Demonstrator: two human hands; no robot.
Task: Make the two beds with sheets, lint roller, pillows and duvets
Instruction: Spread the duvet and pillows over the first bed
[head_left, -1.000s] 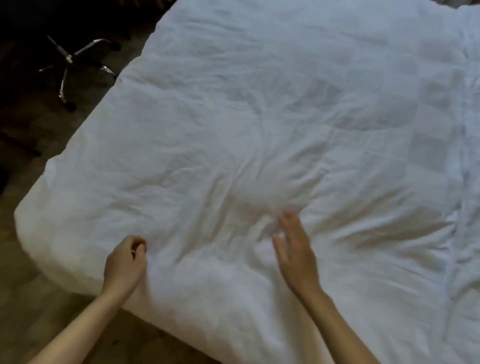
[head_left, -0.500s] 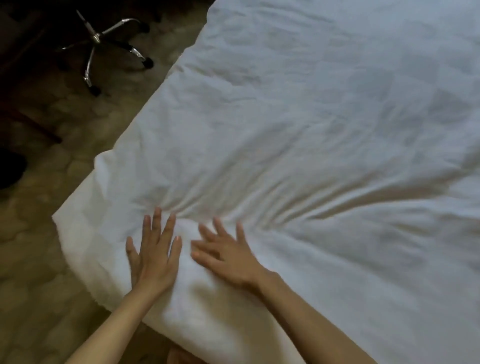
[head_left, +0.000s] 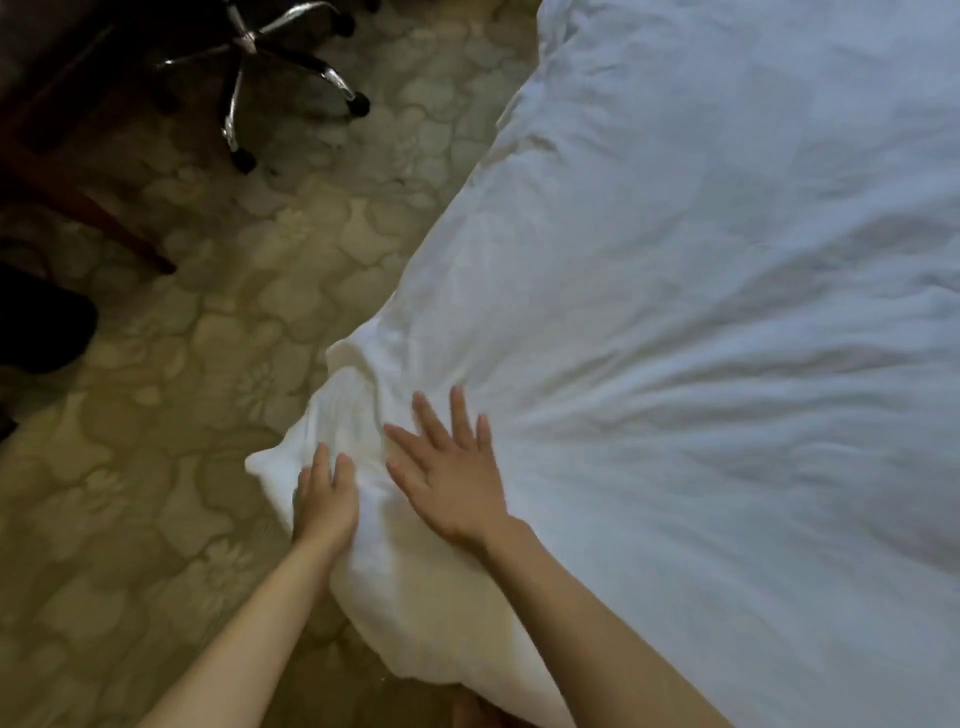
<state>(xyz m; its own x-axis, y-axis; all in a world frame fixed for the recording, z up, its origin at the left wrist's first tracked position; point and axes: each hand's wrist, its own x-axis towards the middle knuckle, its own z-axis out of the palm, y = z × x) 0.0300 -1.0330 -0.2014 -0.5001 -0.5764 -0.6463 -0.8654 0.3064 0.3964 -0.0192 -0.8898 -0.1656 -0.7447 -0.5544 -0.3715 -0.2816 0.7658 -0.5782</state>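
I'm pressing my right hand (head_left: 451, 480), fingers spread flat, on the wrinkled white duvet (head_left: 701, 338); my left hand (head_left: 325, 501) is lying open on its puffy corner.

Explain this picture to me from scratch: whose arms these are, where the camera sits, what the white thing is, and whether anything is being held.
There is no machine here. The single picture comes from a wide-angle camera worn on a person's head, looking forward and down, so the two bare arms entering from the bottom belong to that person.

The big white thing is a duvet spread over a bed, with creases fanning out from its near corner. The left hand rests on that corner, fingers curled slightly into the fabric. The right hand lies flat beside it with fingers spread, pressing on the cloth. Neither shows a closed grip on anything.

To the left is patterned carpet, and at the top the wheeled chair base.
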